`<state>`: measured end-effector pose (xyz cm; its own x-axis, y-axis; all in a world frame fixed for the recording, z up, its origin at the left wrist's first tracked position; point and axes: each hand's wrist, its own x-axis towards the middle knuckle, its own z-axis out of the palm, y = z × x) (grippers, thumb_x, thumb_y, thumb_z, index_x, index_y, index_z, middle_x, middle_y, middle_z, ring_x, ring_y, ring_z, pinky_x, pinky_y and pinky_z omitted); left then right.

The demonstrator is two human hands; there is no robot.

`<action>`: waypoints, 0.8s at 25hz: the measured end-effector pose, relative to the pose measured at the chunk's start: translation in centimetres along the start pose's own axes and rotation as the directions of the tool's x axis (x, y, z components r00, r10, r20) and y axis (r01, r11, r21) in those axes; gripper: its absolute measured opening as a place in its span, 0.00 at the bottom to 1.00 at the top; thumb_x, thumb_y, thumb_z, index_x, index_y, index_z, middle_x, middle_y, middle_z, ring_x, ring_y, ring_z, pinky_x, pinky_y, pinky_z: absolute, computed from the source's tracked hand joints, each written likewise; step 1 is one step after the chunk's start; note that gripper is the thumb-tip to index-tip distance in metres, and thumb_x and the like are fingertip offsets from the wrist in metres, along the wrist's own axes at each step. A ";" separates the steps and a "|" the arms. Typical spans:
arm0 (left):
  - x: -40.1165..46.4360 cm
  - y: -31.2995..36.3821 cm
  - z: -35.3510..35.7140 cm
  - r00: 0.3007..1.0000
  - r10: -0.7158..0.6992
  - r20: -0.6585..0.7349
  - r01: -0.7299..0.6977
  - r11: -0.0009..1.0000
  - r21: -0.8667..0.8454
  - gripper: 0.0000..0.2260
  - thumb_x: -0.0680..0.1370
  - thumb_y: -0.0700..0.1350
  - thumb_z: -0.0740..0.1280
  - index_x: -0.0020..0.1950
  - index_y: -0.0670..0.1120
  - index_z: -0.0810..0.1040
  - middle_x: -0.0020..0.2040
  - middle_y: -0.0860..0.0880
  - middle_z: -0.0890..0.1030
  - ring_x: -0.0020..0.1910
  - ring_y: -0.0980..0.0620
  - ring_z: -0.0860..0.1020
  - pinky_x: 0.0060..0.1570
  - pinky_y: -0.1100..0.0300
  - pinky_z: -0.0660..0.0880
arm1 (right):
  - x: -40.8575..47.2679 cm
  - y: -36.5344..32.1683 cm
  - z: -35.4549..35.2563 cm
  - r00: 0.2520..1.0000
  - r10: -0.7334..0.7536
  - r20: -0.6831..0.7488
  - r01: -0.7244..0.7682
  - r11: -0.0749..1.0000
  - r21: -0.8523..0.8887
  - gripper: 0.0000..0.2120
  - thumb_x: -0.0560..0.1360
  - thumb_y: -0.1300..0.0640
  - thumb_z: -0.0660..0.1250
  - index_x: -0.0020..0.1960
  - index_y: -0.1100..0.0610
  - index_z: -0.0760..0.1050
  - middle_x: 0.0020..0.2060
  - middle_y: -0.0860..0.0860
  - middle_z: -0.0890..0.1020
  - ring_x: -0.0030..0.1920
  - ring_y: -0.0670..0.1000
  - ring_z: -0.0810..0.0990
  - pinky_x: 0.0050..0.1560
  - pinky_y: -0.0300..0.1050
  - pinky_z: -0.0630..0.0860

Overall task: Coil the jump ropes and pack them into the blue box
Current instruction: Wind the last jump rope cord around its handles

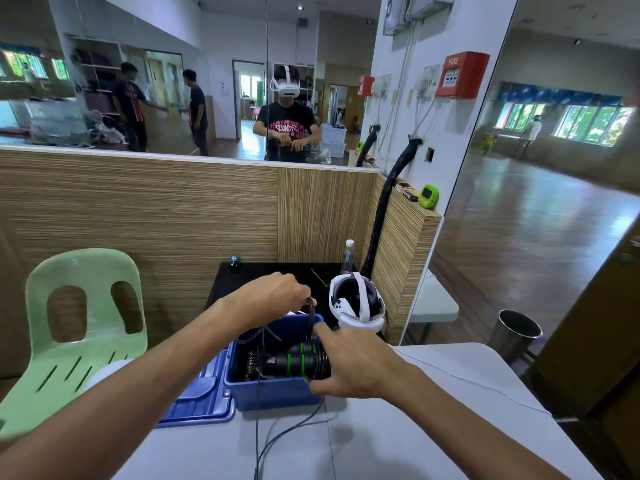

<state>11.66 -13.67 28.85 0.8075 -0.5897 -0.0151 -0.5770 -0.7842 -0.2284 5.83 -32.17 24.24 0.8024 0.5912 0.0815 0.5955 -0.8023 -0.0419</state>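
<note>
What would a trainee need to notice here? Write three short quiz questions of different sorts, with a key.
1. True or false: the blue box stands open.
2. Which hand holds the jump rope handles? A left, B right.
3. Fill in: the left hand pinches the black ____.

Key: 1 true; its lid lies beside it. 2 B, the right hand. 3 cord.

"FIRE" on red alarm box (462,75)
</note>
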 end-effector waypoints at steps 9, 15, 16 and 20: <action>-1.6 5.9 -2.9 0.990 -0.135 -0.032 0.138 0.984 0.111 0.08 0.80 0.38 0.59 0.58 0.42 0.72 0.54 0.43 0.78 0.53 0.40 0.78 0.40 0.52 0.68 | 0.9 0.5 0.8 0.962 0.267 -0.057 -0.261 0.961 0.095 0.25 0.71 0.38 0.64 0.60 0.53 0.65 0.45 0.51 0.81 0.44 0.57 0.81 0.35 0.47 0.69; -4.5 9.6 -0.4 0.986 -0.128 -0.103 0.138 0.986 0.096 0.06 0.77 0.40 0.64 0.54 0.42 0.72 0.46 0.44 0.81 0.44 0.45 0.81 0.37 0.55 0.65 | 1.3 3.5 0.4 0.917 0.329 -0.227 -0.324 0.944 0.060 0.31 0.73 0.38 0.65 0.73 0.40 0.60 0.50 0.52 0.83 0.48 0.58 0.81 0.42 0.48 0.75; -4.7 9.8 0.4 0.976 -0.170 -0.134 0.178 0.983 0.051 0.08 0.76 0.43 0.67 0.53 0.44 0.72 0.44 0.46 0.81 0.41 0.46 0.81 0.35 0.56 0.67 | 1.5 3.9 0.1 0.910 0.330 -0.250 -0.326 0.943 0.059 0.33 0.73 0.37 0.65 0.75 0.38 0.58 0.50 0.52 0.82 0.48 0.57 0.81 0.42 0.49 0.76; -4.8 10.9 3.6 0.918 -0.393 -0.055 0.322 0.818 -0.477 0.13 0.81 0.57 0.56 0.56 0.49 0.69 0.48 0.51 0.81 0.46 0.48 0.80 0.42 0.55 0.74 | 2.3 3.8 0.0 0.906 0.302 -0.296 -0.323 0.946 -0.024 0.37 0.75 0.35 0.63 0.78 0.36 0.49 0.47 0.53 0.78 0.45 0.57 0.80 0.40 0.49 0.75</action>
<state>1.99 -18.67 22.91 0.9613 -0.2434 0.1292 -0.2705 -0.9232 0.2731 9.97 -33.83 24.24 0.8950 0.2691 0.3557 0.3028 -0.9521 -0.0418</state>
